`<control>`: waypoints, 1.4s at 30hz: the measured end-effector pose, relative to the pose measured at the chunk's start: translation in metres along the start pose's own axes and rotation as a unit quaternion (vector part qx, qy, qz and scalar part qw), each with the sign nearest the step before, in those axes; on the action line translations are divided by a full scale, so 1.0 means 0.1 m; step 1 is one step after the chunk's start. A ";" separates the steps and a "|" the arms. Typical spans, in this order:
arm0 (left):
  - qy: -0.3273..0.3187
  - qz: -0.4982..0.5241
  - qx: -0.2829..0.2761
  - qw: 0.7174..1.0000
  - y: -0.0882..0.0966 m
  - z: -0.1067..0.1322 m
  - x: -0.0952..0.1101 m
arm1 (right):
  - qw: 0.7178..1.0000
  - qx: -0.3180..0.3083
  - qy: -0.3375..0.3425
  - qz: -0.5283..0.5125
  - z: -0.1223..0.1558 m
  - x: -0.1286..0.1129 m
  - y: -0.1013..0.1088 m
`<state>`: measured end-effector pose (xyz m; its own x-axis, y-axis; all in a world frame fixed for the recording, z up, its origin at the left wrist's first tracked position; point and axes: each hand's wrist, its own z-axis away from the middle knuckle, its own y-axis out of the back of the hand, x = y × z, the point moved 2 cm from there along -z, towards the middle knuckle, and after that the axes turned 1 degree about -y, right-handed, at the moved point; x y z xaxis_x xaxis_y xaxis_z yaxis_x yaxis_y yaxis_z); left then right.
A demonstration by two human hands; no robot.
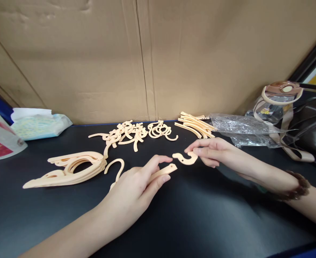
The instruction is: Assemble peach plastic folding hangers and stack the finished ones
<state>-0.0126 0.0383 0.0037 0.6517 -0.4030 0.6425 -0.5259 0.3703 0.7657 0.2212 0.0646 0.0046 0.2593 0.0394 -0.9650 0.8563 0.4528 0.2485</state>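
Observation:
My left hand (139,186) is closed on a beige plastic hanger bar (171,167), whose end with a small hole sticks out past the thumb. Behind that hand a beige hook (119,166) shows; whether it joins the bar is hidden. Between thumb and fingertips, my right hand (210,152) pinches a small curved hanger piece (186,159) with a hole in it. This piece is close to the bar's end, with a slight gap between them. On the left lies a stack of folded hangers (93,168) with hooks.
Loose beige hooks and small curved parts (131,132) lie in piles at the back, beside a heap of straight bars (195,125). Clear plastic bags (238,127), a strapped bottle (277,100) and a dark bag (313,122) are right. Tissues (42,123) lie left; cardboard (93,64) stands behind.

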 end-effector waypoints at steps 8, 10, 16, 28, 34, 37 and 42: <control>0.003 -0.011 0.017 1.000 -0.01 0.02 0.01 | 0.993 -0.059 -0.063 -0.081 0.00 0.08 -0.05; 0.004 -0.013 0.015 1.000 -0.01 0.01 0.00 | 0.993 -0.052 -0.064 -0.089 0.00 0.09 -0.06; 0.006 -0.004 0.009 1.000 0.00 0.00 -0.03 | 0.991 -0.042 -0.061 -0.116 0.02 0.11 -0.07; 0.028 -0.006 -0.001 1.000 -0.03 0.03 0.01 | 0.985 -0.091 -0.100 -0.105 -0.01 0.16 -0.07; 0.019 -0.009 0.000 1.000 -0.04 0.03 0.01 | 0.983 -0.114 -0.100 -0.105 0.00 0.14 -0.08; 0.024 -0.024 -0.011 0.999 -0.05 0.03 0.03 | 0.986 -0.121 -0.094 -0.069 0.01 0.11 -0.07; 0.035 -0.048 -0.069 0.996 -0.09 0.02 0.03 | 0.990 -0.113 -0.039 0.076 0.01 0.04 -0.01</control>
<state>-0.0069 0.0318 -0.0010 0.7336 -0.3851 0.5599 -0.3832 0.4460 0.8089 0.2217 0.0636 0.0003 0.4192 0.0574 -0.9061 0.6849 0.6352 0.3571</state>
